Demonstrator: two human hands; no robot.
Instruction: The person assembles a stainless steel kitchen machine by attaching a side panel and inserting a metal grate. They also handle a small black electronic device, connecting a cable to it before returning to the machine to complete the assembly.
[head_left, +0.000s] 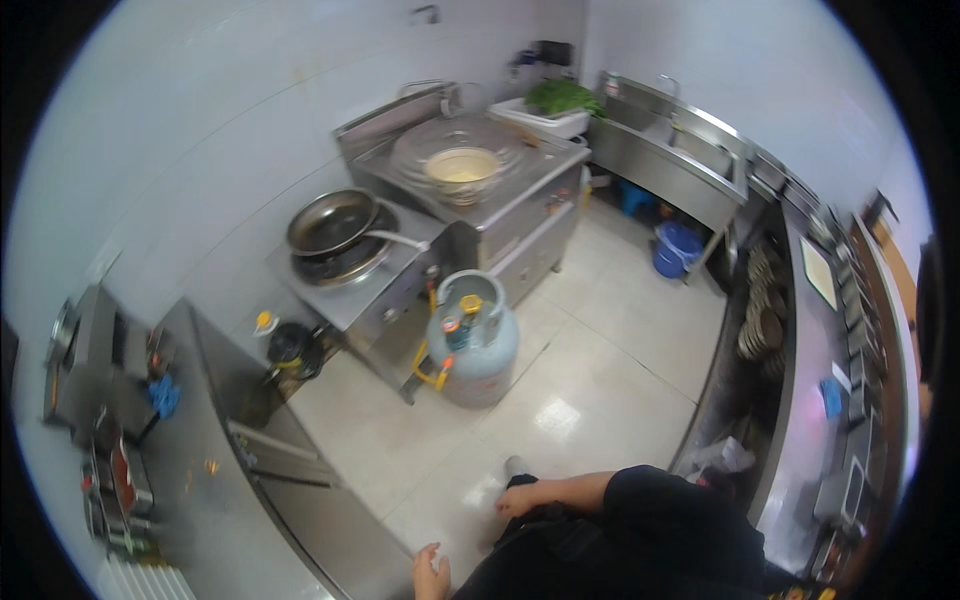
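My left hand (430, 573) is low in the view beside the front edge of a steel counter (225, 517). Its thumb stands apart from the fingers, and it holds nothing. In front of my dark clothing, my right hand (515, 501) hangs over the tiled floor with curled fingers. Nothing shows in it. Ahead on the floor stands a grey gas cylinder (480, 367) with a yellow valve knob and a yellow hose. Behind it, a frying pan (334, 223) rests on a low steel stove (367, 300). A pale bowl (461, 174) sits on the larger steel range (525, 196).
A white tray (536, 118) of leafy greens (562, 97) stands by the steel sink (660, 154). Beneath the sink is a blue bucket (675, 251). Along the right runs a long counter (810, 375), with stacked dishes (757, 322) below. Pale floor tiles (615, 352) lie between.
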